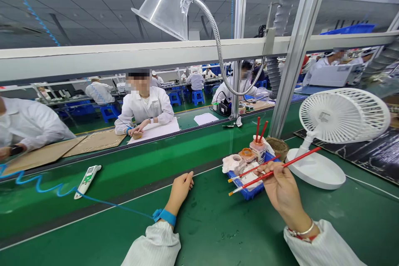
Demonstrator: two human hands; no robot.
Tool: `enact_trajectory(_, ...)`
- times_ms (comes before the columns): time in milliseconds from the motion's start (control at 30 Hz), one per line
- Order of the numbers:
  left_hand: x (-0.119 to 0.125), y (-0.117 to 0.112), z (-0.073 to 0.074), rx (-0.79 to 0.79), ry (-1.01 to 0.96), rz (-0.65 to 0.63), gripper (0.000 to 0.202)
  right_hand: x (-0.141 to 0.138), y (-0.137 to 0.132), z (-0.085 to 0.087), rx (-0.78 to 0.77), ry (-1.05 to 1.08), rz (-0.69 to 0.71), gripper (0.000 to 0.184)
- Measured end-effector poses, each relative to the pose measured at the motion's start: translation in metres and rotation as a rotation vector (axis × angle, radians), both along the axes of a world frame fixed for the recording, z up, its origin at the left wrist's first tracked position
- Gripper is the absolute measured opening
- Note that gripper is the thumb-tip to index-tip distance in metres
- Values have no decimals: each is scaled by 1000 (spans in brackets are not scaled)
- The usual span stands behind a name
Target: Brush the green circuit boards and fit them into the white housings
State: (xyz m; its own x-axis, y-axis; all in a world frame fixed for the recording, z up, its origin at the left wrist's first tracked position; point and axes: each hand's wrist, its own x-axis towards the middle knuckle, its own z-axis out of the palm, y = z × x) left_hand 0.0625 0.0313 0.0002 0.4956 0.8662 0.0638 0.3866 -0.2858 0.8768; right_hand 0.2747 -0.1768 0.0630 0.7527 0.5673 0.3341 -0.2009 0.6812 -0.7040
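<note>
My right hand (282, 189) pinches a long red paintbrush (299, 158), its bristles pointing left and down over the bench. A second red paintbrush (246, 172) runs beside it, across the blue tray (249, 194); whether my fingers hold it too, I cannot tell. That tray carries an open orange-stained jar (248, 154), a white pot (234, 162) and a bottle (258, 149) with two red sticks upright in it. On the green bench rests my left hand (181, 191), fingers curled in and nothing visible in them. A blue wrist strap (165, 216) with a coiled cord circles that wrist.
A white fan (327, 116) stands right of the tray, near a brown pot (277, 148). Beyond lies a green conveyor belt (131, 166) bearing a white handheld device casing (87, 181). Co-workers sit opposite; a clear hood (168, 4) hangs overhead.
</note>
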Motion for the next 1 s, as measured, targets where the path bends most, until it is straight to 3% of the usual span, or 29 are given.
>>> enact_trajectory(267,-1,2,-2,-26,-62,30,48,4,1,-4,-30,18,-3,27)
enact_trajectory(467,-4,8,1,-114,-157,80,35,4,-5,2,-39,16,-8,28)
enact_trajectory(667,6,24,18,-149,-190,115,30,26,-25,12,32,18,-101,33)
enact_trajectory(800,55,42,44,-91,-173,82,41,38,-37,17,75,43,-203,32)
enact_trajectory(900,114,61,63,-132,-168,-45,38,35,-40,25,70,21,-250,33)
enact_trajectory(1000,181,83,73,-262,-120,-203,28,28,-41,32,65,-101,-267,30)
